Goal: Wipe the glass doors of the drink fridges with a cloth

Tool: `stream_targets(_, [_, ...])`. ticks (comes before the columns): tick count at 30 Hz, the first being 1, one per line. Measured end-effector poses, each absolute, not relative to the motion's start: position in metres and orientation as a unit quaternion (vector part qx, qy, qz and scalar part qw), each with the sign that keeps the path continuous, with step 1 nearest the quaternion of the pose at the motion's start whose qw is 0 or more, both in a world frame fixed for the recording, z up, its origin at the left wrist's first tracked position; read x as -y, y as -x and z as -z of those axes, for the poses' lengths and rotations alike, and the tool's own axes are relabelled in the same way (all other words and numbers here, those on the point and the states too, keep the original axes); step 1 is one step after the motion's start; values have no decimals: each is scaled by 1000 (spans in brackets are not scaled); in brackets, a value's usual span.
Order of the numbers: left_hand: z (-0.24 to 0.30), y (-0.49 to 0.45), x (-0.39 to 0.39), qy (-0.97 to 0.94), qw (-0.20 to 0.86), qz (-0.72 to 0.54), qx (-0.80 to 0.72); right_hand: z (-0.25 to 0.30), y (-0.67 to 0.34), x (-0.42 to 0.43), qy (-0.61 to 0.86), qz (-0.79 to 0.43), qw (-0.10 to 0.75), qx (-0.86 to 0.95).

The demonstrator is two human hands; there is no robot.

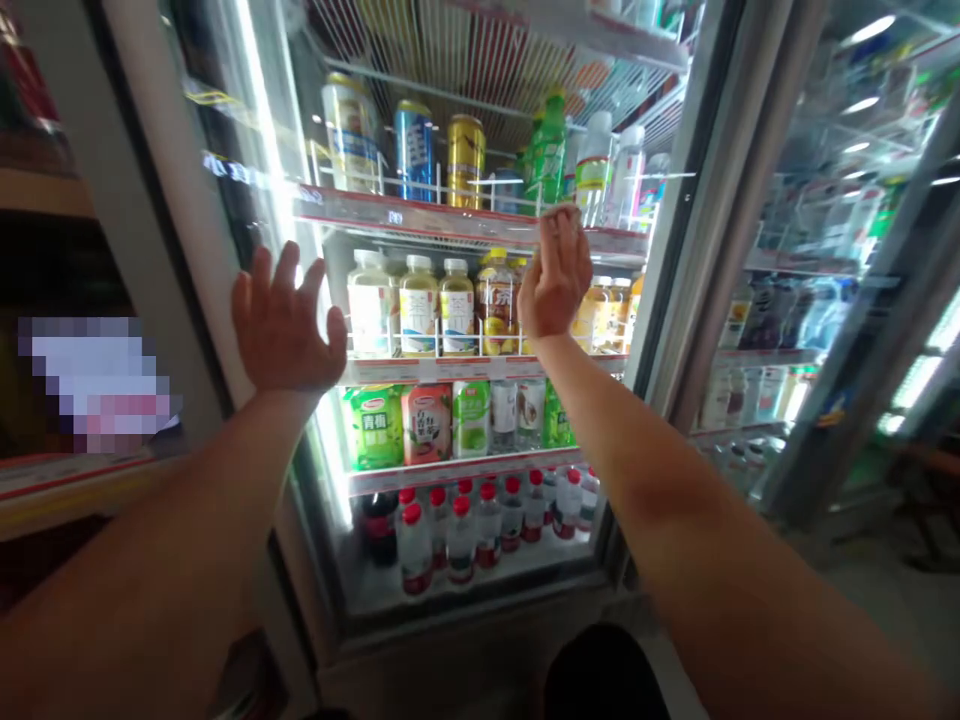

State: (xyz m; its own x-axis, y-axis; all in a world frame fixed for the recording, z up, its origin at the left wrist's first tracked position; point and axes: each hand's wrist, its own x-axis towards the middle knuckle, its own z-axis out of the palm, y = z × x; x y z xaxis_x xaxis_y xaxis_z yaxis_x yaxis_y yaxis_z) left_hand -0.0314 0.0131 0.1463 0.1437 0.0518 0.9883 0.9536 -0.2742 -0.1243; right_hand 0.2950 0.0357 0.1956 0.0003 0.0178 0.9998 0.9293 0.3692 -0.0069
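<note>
My left hand [289, 325] is raised with its fingers spread, in front of the left edge of a lit drinks fridge; whether it touches the glass I cannot tell. My right hand [555, 275] is up before the middle shelves, its fingers bent over a small pale cloth [561, 212] at the fingertips. Little of the cloth shows. Behind the right hand is a shelf rail [465, 215]. Near it stand a green bottle [550, 150] above and a dark tea bottle with a yellow cap [496, 300] to the left.
Fridge shelves hold cans [465, 160], pale tea bottles [418, 305], green pouch-like packs [373, 425] and red-capped water bottles [460, 540]. A metal door frame [701, 200] runs along the right, with another glass-fronted fridge [817, 300] beyond. At left is a shelf [75, 480]. A dark knee-like shape [604, 675] shows below.
</note>
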Motion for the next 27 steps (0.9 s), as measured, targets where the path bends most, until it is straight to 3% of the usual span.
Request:
stream_targets(5, [-146, 32, -14, 617, 432, 513, 412, -184, -286, -17, 269, 431, 352, 786])
stream_targets(6, [-147, 32, -14, 617, 433, 513, 411, -183, -285, -17, 268, 429, 364, 782])
stream_targets(10, [-147, 31, -12, 620, 412, 523, 414, -183, -285, -28, 303, 387, 577, 652])
stream_targets(12, [-147, 29, -10, 624, 400, 529, 413, -183, -285, -32, 298, 368, 631, 614])
stream_targets(14, [-148, 28, -8, 625, 397, 529, 415, -179, -283, -32, 284, 374, 604, 644])
stream_targets(17, [-148, 26, -4, 626, 385, 535, 416, -172, -282, -26, 235, 419, 458, 748])
stream_targets(19, [-148, 25, -3, 627, 378, 542, 413, -170, -281, -24, 224, 437, 416, 765])
stream_targets(24, [-147, 25, -2, 621, 398, 529, 420, -171, -279, -36, 288, 432, 619, 589])
stream_targets(27, [-146, 25, -3, 620, 392, 535, 420, -171, -275, -39, 293, 427, 656, 549])
